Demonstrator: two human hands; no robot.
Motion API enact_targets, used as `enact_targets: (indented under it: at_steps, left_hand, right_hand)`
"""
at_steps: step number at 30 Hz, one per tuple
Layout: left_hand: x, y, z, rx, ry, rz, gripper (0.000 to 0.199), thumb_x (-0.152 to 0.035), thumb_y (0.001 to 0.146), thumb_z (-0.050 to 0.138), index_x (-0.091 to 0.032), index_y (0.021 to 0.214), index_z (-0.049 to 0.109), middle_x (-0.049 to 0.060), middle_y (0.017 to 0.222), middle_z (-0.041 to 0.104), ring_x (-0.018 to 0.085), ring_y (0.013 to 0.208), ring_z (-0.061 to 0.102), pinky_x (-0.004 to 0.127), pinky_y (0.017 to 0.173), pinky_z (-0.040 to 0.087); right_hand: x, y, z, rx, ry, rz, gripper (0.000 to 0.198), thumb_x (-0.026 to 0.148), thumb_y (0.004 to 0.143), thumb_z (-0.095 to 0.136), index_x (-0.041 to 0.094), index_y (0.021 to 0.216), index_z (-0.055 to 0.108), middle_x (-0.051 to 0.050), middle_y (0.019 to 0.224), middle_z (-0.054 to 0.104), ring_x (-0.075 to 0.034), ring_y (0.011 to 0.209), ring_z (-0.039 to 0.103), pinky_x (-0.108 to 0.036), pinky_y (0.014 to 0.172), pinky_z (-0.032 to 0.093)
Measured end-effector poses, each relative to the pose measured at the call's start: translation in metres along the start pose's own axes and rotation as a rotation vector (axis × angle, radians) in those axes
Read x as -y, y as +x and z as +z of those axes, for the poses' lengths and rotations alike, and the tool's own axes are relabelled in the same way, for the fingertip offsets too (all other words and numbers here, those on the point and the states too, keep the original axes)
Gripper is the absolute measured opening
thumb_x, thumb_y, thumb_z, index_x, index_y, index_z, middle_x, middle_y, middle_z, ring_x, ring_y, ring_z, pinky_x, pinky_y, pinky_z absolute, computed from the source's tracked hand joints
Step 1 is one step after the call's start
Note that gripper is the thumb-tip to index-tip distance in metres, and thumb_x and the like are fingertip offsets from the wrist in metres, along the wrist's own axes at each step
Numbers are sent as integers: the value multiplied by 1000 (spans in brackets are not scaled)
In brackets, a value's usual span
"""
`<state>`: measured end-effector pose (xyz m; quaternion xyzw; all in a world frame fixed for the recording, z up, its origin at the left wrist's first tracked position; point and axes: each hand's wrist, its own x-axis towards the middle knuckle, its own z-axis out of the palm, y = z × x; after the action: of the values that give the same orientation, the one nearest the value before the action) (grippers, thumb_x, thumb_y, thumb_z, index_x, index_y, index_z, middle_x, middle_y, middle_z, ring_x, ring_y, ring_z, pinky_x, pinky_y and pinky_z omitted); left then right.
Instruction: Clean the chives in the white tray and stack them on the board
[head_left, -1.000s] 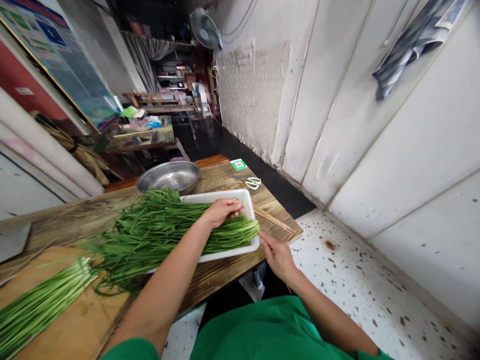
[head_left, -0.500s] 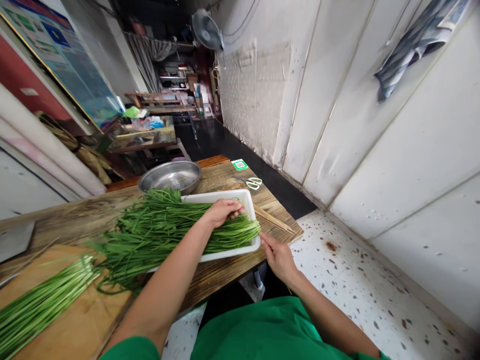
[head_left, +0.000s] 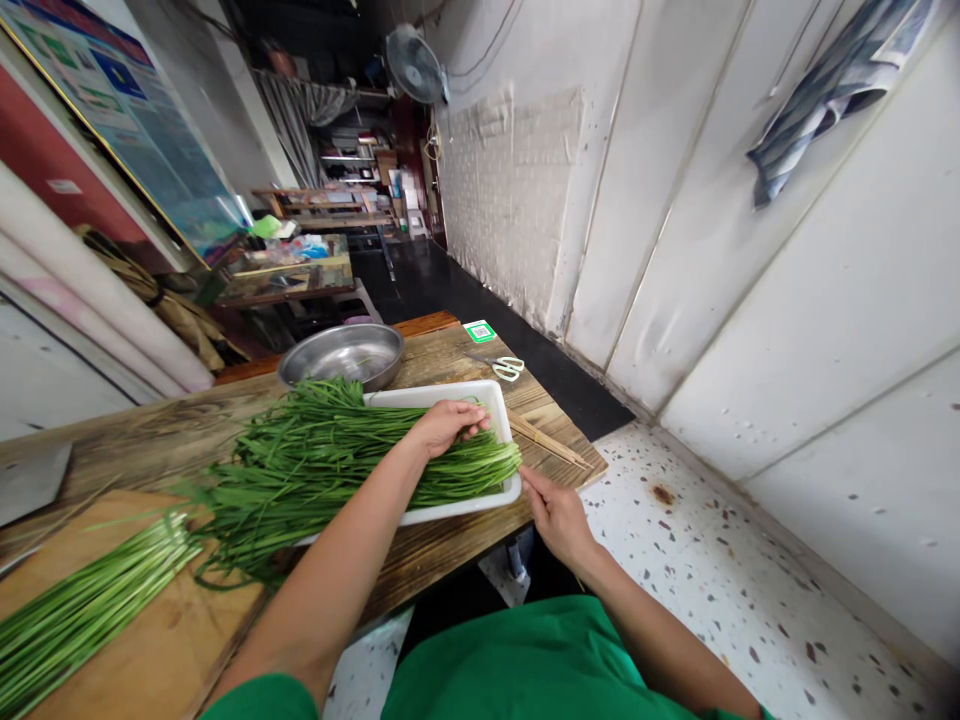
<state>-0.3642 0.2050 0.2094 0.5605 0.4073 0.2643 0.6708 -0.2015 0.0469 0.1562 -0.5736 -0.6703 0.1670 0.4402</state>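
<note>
A thick heap of green garlic chives [head_left: 300, 455] lies across a white plastic tray [head_left: 507, 420], pale stem ends toward the right and leaves spilling over the left side. My left hand [head_left: 448, 425] is closed above the tray, thumb and fingers pinching chives near their stem ends. At the tray's right corner my right hand [head_left: 556, 513] is closed, its fingertips touching the stem ends. A thin stick end shows below that palm, looking like a bamboo skewer; most of it is hidden. Several loose bamboo skewers [head_left: 547, 440] lie on the table beyond the tray.
On the wooden table [head_left: 442, 555] are a steel bowl [head_left: 345, 350] behind the tray and scissors [head_left: 504, 366] near the far edge. More chives [head_left: 97, 600] rest on a wooden cutting board [head_left: 172, 650] at left. A cleaver-like metal blade [head_left: 34, 480] lies beyond it.
</note>
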Motion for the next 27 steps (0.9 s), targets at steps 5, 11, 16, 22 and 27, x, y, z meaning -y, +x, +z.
enact_targets:
  at_steps: [5,11,16,22,27]
  left_hand:
    - [3,2,-1,14,3,15,29,-35,61,69,-8,69,61,4,68,58,4,50,42,18,46,30]
    - [4,2,0,14,25,23,27,-35,62,67,-8,68,61,3,67,58,4,49,41,19,46,29]
    - [4,2,-1,9,4,9,26,-33,63,67,-9,67,60,2,66,58,4,49,41,19,46,28]
    - [5,3,-2,18,1,15,25,-32,64,67,-9,68,60,2,65,57,4,49,41,19,47,29]
    - [5,2,-2,24,-22,4,24,-31,64,67,-8,69,59,2,65,57,3,48,41,18,46,28]
  right_hand:
    - [0,0,0,-1,-3,-13,31,22,86,39,22,112,57,-3,104,64,-18,86,64,-27,78,49]
    - [0,0,1,-3,-6,-16,32,21,86,39,23,113,57,-2,105,64,-17,89,63,-26,78,49]
    - [0,0,0,0,-5,-31,32,21,86,39,23,114,56,-2,105,63,-16,90,62,-25,79,48]
    - [-1,0,1,-5,-6,-19,32,22,86,40,23,113,57,-2,103,65,-17,88,63,-26,78,49]
    - [-2,-1,2,-21,-11,-32,31,22,86,40,22,111,58,-3,102,65,-17,89,63,-26,79,49]
